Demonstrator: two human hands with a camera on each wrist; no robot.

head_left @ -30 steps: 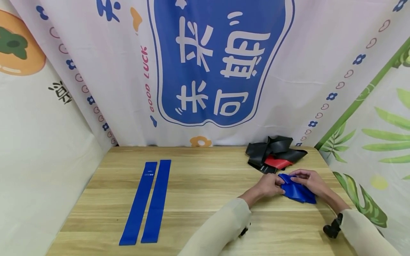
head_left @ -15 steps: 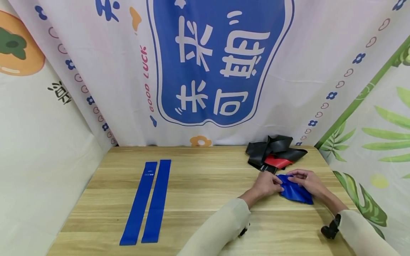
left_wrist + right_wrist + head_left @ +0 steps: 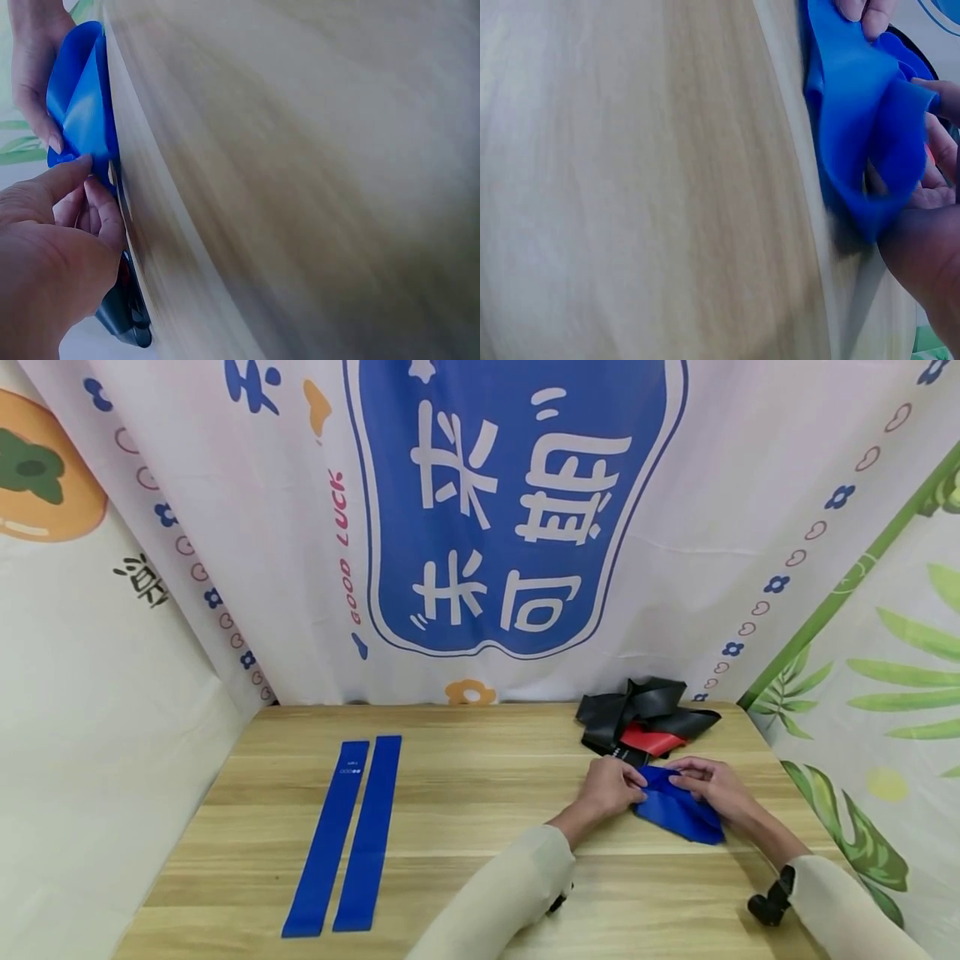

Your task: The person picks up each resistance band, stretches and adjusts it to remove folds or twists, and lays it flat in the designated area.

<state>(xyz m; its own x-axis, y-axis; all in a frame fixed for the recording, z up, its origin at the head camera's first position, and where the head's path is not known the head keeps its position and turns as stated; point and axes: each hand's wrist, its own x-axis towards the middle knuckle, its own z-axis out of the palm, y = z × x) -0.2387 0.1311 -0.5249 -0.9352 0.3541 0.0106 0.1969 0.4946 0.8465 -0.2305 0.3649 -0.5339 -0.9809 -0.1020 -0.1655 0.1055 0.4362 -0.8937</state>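
Note:
A crumpled blue resistance band is held between both hands at the right side of the table. My left hand pinches its left end between thumb and fingers, as the left wrist view also shows at the blue band. On the opposite side, my right hand pinches the upper edge with thumb and forefinger. In the right wrist view the band bulges into an open loop beside the right hand. Parts of the fingers are hidden behind its folds.
Two flat blue bands, one with printed marks and one plain, lie side by side at the left of the wooden table. Black bands and a red band are heaped at the back right, just beyond the hands.
Both hands have shifted slightly left with the blue band, the left hand further than the right. The band is spread a little wider between them. The flat bands and the heap stay put.

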